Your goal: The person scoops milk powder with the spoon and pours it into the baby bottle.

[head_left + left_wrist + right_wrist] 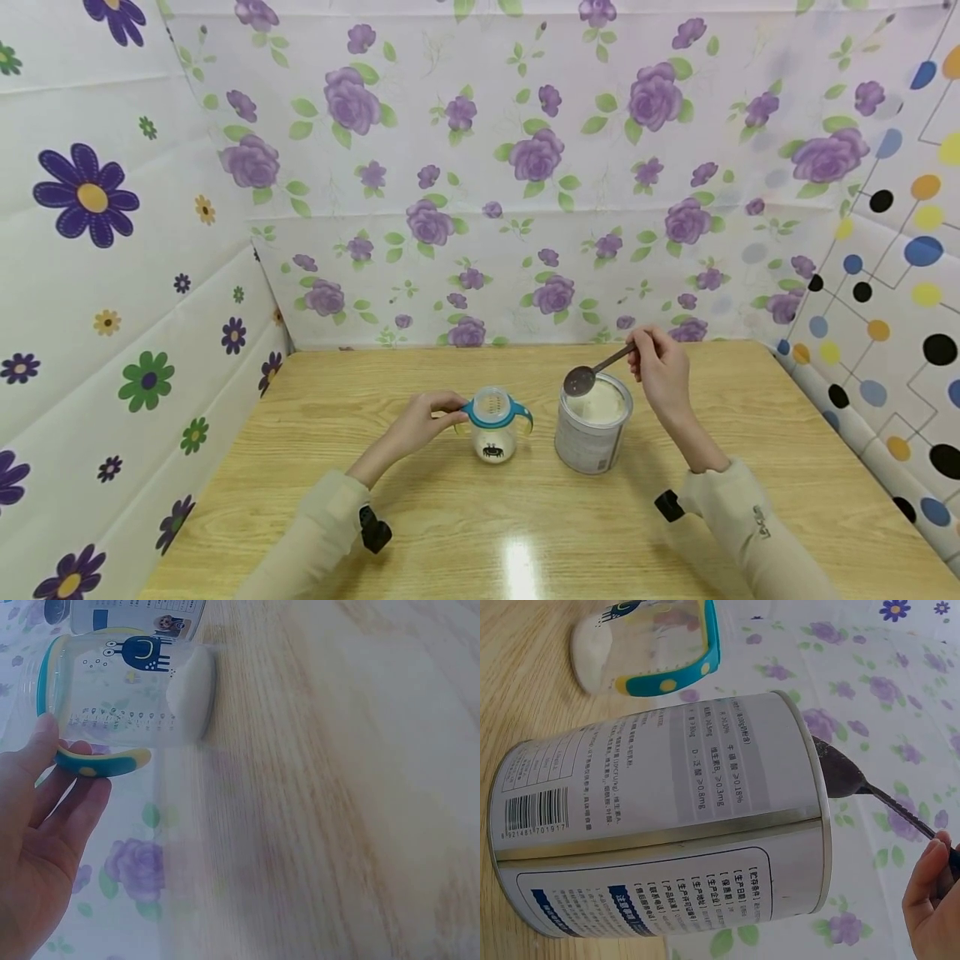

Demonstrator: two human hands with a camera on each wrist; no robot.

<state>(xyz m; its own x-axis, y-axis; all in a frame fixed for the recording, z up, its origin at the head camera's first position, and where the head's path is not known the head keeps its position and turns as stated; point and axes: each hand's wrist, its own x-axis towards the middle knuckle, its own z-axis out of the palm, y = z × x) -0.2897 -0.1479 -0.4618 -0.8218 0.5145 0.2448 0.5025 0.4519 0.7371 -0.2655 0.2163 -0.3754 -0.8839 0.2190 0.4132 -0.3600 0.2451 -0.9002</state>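
Observation:
A clear baby bottle (495, 442) with a blue collar and two side handles stands upright on the table, white powder lying at its bottom. My left hand (429, 422) pinches its left handle (105, 763) between thumb and fingers. To the right of the bottle stands an open milk powder can (588, 442), pale powder showing inside. My right hand (662, 371) grips the handle of a dark spoon (580, 381). The spoon's bowl is over the can's rim, and in the right wrist view the rim (810, 742) partly hides it.
The wooden table (480, 517) carries the bottle and the can close together. A flowered cloth wall (450, 167) rises behind the table's far edge, with patterned side walls at left and right. Black camera mounts (372, 531) sit on both wrists.

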